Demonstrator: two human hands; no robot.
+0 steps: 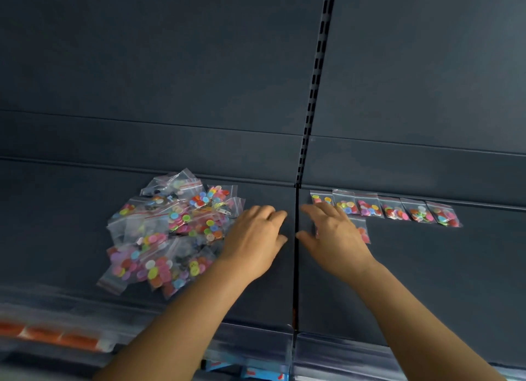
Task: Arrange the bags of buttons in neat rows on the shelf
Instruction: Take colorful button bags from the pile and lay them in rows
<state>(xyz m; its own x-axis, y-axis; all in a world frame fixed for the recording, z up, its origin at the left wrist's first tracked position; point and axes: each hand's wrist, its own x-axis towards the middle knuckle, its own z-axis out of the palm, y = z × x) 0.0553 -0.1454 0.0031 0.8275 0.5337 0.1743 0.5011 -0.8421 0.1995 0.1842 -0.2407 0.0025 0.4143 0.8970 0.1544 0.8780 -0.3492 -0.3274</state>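
Both bare forearms reach up from the bottom of the frame onto the dark grey metal shelf [427, 266]. Left hand [256, 238] lies flat beside the loose heap of clear button bags [168, 232], fingers relaxed. Right hand [333, 235], fingers spread, covers one clear bag of buttons [363, 232] below the neat row of six bags [392, 208] at centre right.

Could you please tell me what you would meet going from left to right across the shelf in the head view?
Pile of button bags → left hand → seam between shelf panels → right hand → row of button bags.
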